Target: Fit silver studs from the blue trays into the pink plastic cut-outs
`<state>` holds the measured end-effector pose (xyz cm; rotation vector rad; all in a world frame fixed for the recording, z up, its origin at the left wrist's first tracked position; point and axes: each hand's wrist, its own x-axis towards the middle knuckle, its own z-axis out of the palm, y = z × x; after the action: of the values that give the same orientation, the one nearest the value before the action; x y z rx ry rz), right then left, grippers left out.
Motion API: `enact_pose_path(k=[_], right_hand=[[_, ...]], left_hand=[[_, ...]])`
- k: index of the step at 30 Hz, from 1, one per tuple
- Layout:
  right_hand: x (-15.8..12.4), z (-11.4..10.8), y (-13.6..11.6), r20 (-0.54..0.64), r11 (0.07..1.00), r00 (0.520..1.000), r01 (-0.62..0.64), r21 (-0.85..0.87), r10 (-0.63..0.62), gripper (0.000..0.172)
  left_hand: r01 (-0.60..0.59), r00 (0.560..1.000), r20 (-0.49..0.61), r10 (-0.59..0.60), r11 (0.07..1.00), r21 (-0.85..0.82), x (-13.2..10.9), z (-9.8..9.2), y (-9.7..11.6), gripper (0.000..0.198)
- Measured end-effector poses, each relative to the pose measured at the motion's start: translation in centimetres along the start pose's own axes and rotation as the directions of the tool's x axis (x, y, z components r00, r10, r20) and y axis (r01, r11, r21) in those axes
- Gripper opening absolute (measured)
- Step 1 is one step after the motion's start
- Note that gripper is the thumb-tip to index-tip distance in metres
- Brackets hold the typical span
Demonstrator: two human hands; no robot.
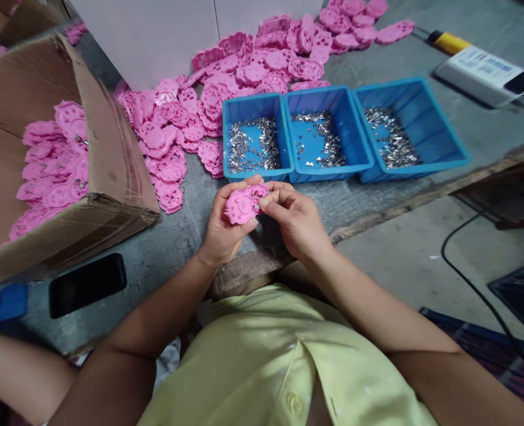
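My left hand (223, 228) is closed around a pink round plastic part (243, 204), held just in front of the blue trays. My right hand (294, 220) is pinched at the part's right edge, fingertips pressed together on it; whether a small metal piece is between them is too small to tell. Three blue trays stand side by side just beyond my hands: left tray (235, 115), middle tray (351, 127), right tray (439, 136). Each holds several small silver metal pieces.
A heap of pink parts (244, 77) covers the table behind the trays. An open cardboard box (106, 154) at left holds more pink parts. A black phone (87, 285) lies near the front edge. A white device (484, 74) and cables sit at right.
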<state>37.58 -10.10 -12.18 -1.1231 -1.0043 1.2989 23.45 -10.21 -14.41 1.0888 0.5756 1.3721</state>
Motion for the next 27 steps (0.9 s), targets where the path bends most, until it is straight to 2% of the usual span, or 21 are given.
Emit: enact_pose_path(k=[7,20,27], right_hand=[[-0.03,-0.1,0.48,0.009,0.997,0.999,0.042,-0.061,-0.041,0.031],[-0.26,0.3,0.68,-0.035,0.999,0.999,0.037,-0.023,-0.037,0.022],[-0.08,0.23,0.53,-0.028,1.0,0.999,0.024,-0.015,-0.024,0.028]], left_hand=[[-0.005,1.0,0.001,0.005,1.0,-0.003,0.02,0.09,0.08,0.052],[-0.003,1.0,-0.03,0.004,0.999,0.037,-0.03,0.22,0.04,0.054],[-0.025,1.0,0.004,0.025,1.0,-0.011,-0.03,0.16,-0.08,0.053]])
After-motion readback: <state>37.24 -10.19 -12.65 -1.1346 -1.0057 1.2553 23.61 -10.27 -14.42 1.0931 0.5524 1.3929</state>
